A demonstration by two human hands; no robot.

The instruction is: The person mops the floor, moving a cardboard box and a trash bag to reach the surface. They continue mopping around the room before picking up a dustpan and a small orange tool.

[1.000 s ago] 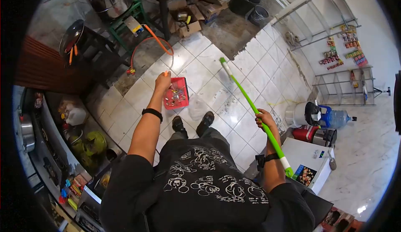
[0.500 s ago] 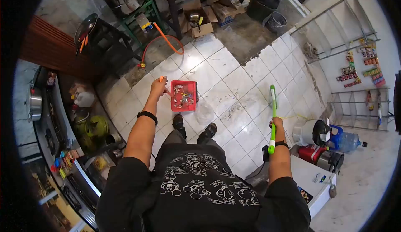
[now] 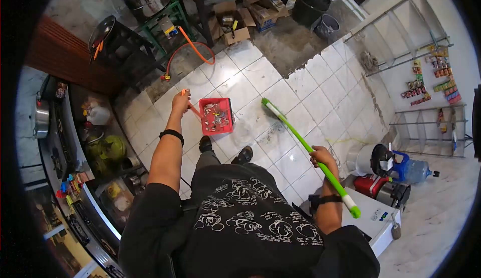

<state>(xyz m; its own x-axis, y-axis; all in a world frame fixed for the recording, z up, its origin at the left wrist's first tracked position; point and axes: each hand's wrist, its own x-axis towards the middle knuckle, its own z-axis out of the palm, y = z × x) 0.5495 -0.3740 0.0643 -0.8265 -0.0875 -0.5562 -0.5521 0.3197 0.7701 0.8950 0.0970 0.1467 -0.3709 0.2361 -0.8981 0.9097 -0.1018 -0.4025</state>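
My left hand (image 3: pixel 181 102) is closed round the orange-pink handle of a red dustpan (image 3: pixel 216 101), which sits on the tiles ahead of my feet. Bits of litter lie inside the pan. In my right hand (image 3: pixel 323 159) is a long green broom (image 3: pixel 299 139) with white bands, its fingers wrapped round the stick. The broom slants from its capped top end near my right forearm down to its green far end, right of the dustpan. Bristles cannot be clearly made out. A dark scatter of dirt (image 3: pixel 277 133) lies on the tiles between the pan and the stick.
Left stands a counter with a pot (image 3: pixel 41 119) and a green gas cylinder (image 3: pixel 111 148) below. Ahead are a cardboard box (image 3: pixel 233 34), a black bin (image 3: pixel 308 7) and an orange hose (image 3: pixel 193 47). Right are a white bucket (image 3: pixel 359 158) and a water bottle (image 3: pixel 417 169).
The broom has swung from nearly upright in view to a slant, its far end moving left toward the dustpan. My right hand shifted slightly left; the left hand and pan moved a little left.
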